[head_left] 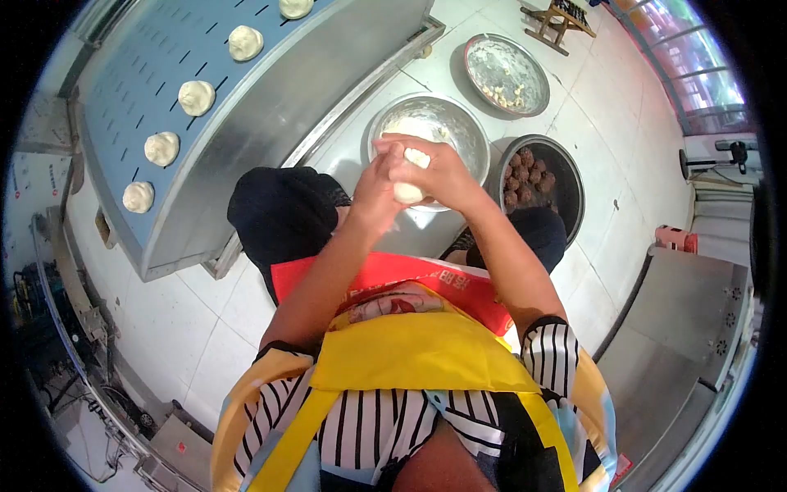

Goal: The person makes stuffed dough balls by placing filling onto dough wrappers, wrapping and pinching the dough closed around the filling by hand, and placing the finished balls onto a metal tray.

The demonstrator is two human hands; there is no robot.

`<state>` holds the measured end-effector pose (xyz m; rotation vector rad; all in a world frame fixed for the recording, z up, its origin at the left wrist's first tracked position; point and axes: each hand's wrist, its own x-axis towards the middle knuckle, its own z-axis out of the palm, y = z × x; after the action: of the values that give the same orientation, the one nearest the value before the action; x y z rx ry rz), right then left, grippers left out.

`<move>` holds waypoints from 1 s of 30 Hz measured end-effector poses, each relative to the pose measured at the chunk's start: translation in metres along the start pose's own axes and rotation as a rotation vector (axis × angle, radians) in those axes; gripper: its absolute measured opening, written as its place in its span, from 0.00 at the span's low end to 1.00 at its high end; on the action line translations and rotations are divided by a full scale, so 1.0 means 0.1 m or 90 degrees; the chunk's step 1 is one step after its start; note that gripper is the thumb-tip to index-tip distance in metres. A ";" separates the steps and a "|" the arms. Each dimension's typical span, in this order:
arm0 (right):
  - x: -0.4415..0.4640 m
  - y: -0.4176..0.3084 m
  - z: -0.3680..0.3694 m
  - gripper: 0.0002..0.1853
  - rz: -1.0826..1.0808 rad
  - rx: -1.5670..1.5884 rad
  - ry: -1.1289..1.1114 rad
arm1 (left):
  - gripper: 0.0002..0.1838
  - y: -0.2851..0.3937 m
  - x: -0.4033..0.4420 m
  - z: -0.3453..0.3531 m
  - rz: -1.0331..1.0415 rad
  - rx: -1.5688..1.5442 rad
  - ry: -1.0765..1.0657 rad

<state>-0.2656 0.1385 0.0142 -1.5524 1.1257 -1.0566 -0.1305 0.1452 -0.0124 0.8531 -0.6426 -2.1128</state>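
Both my hands are closed around a pale lump of dough [407, 192], which shows below and between the fingers. My left hand [377, 187] presses it from the left, and my right hand [441, 170] wraps over it from the right, fingers overlapping. They are above a steel bowl [470, 139] on the floor. More pale dough [410, 126] lies inside that bowl, partly hidden by my hands. To the right stands a dark-rimmed pan [577, 190] with several brown balls [525, 176] of filling.
A metal basin [512, 61] with pale crumbs sits beyond the bowl. At left, a blue slotted surface [123, 107] in a metal frame bears several round dough pieces [197, 97]. A small wooden stool [557, 25] stands at the back; a metal cabinet [664, 328] is at right.
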 end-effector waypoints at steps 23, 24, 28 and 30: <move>-0.03 -0.05 -0.17 0.12 -0.325 -0.549 0.044 | 0.29 0.06 0.12 -0.11 0.032 -0.006 0.126; -0.03 -0.08 -0.18 0.12 -0.341 -0.550 0.013 | 0.32 0.15 0.09 -0.15 -0.083 -0.103 0.099; 0.09 -0.12 -0.33 0.10 -0.352 -0.558 0.024 | 0.32 -0.01 0.23 -0.48 -0.156 -0.205 -0.433; 0.08 -0.17 -0.39 0.08 -0.328 -0.547 0.085 | 0.31 -0.06 0.12 -0.17 0.084 -0.085 -0.256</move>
<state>-0.2979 0.1264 0.0396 -2.5815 1.4087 -1.0650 -0.1264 0.1362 -0.0315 0.3021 -0.7300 -2.1934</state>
